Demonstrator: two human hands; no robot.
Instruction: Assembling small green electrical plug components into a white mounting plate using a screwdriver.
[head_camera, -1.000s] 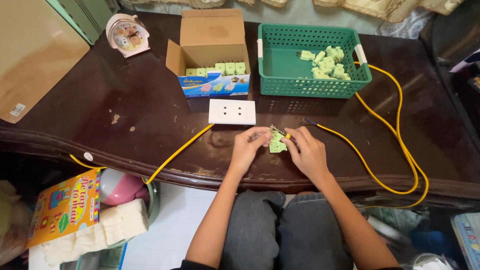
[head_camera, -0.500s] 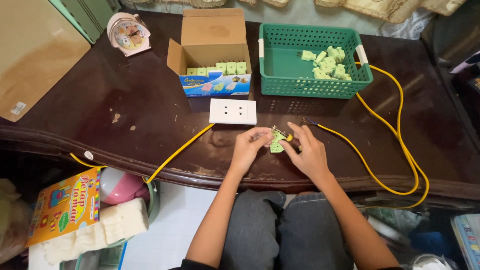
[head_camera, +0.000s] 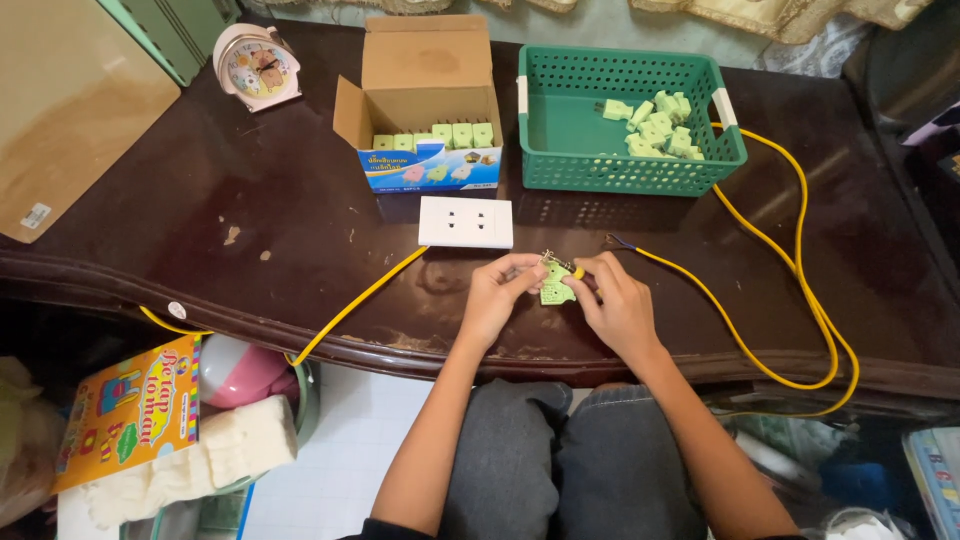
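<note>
1. The left hand (head_camera: 497, 297) is pinching the top of a small green plug (head_camera: 556, 291) with thumb and fingers closed on it.
2. The right hand (head_camera: 615, 305) is closing around a small tool (head_camera: 579, 272) with a yellow handle, and its tip is touching the plug between both hands.
3. A white socket plate (head_camera: 466, 221) is lying just above the left hand.
4. A yellow cable (head_camera: 760, 260) is ending near the right hand and is looping away to the right.
5. A cardboard box (head_camera: 428, 90) and a green basket (head_camera: 560, 130), both holding more green plugs, are standing farther beyond the hands.
</note>
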